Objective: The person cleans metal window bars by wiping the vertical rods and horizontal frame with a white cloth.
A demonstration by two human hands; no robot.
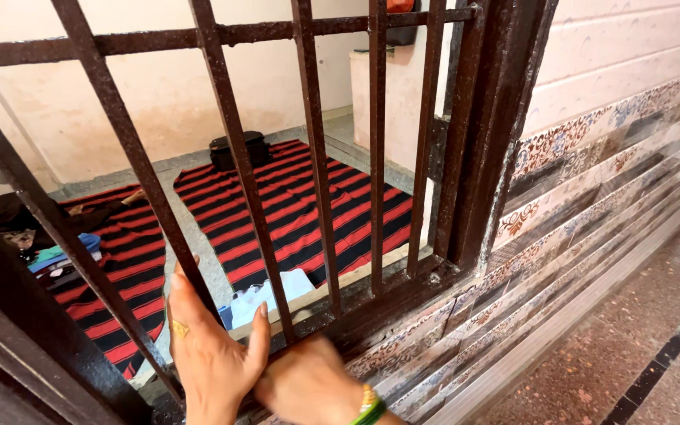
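Fingers of the left hand are laid flat and upright against a slanted bar of the grille, thumb spread toward the next bar; nothing is clasped, the palm being merely pressed to the metal. A ring is seen on one finger. The right hand is blurred at the lower rail of the grille, just beside and touching the left; whether it is closed on the rail cannot be told. Green and yellow bangles are worn at its wrist.

The bars rise directly above and ahead of both hands, rusty brown, joined by a cross rail near the top and set into a heavy frame at the right. Just behind the bars, near the left hand's thumb, a folded white cloth is seen on a ledge. Beyond it, a red and black striped mat is spread over the floor, with a black bag at its far end and a heap of clothes at the left. To the right of the frame, a patterned tiled wall runs down to a speckled floor.
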